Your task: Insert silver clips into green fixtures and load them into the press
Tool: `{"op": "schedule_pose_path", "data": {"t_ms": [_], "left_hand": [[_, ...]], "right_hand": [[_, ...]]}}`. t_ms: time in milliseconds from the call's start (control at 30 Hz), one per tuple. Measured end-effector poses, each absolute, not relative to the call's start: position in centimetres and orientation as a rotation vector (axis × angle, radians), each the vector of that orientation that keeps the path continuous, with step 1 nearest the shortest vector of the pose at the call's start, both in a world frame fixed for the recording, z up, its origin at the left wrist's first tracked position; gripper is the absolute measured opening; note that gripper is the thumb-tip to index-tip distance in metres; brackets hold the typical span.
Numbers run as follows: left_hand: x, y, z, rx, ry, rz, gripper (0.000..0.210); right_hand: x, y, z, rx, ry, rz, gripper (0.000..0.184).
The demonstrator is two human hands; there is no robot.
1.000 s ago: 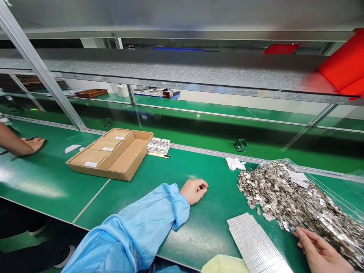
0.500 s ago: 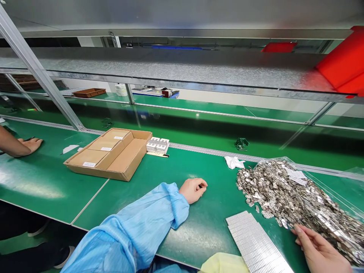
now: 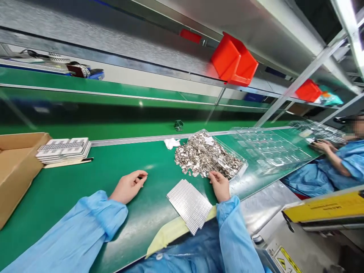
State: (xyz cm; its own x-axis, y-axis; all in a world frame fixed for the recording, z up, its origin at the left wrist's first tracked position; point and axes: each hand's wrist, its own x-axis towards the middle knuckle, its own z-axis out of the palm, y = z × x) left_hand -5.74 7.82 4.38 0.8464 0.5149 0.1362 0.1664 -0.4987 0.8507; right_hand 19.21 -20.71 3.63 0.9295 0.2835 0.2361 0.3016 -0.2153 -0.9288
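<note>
My left hand (image 3: pixel 129 186) rests on the green table (image 3: pixel 136 227), left of the metal pieces. Its fingers are curled and the thumb meets them; a dark spot shows there, too small to name. At the near edge of a heap of small silvery metal pieces (image 3: pixel 203 155) is my right hand (image 3: pixel 219 185), thumb and fingers pinched together. Whatever it pinches is hidden. Between my hands, towards my body, lies a flat block of metal pieces (image 3: pixel 189 204) in neat rows. Yellow cloth or paper (image 3: pixel 167 233) sticks out from under it at the table edge.
A cardboard box (image 3: pixel 17 170) and stacked white trays (image 3: pixel 64 149) stand at the left. Crumpled white tissue (image 3: pixel 171 143) lies beyond the heap. Clear plastic trays (image 3: pixel 270 148) are to the right, where a co-worker (image 3: pixel 338 159) sits. Red bins (image 3: pixel 234 60) sit on the shelf above.
My view has swung to the right, bringing the co-worker and clear trays into sight. My left hand stays curled on the table; my right hand is still at the heap's near edge.
</note>
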Motion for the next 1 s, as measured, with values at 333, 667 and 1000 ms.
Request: {"op": "schedule_pose_path", "data": {"t_ms": [333, 667, 1000], "left_hand": [[-5.9, 8.0, 4.0, 2.116, 0.520, 0.447, 0.039], [-6.0, 7.8, 4.6, 2.113, 0.542, 0.456, 0.041], [-5.9, 7.9, 4.4, 2.115, 0.542, 0.443, 0.040]], "right_hand": [[19.4, -21.0, 2.8, -1.749, -0.459, 0.002, 0.063], [19.3, -21.1, 2.7, -1.742, -0.464, 0.003, 0.060], [19.4, -21.2, 2.3, -1.728, -0.474, 0.012, 0.059]]}}
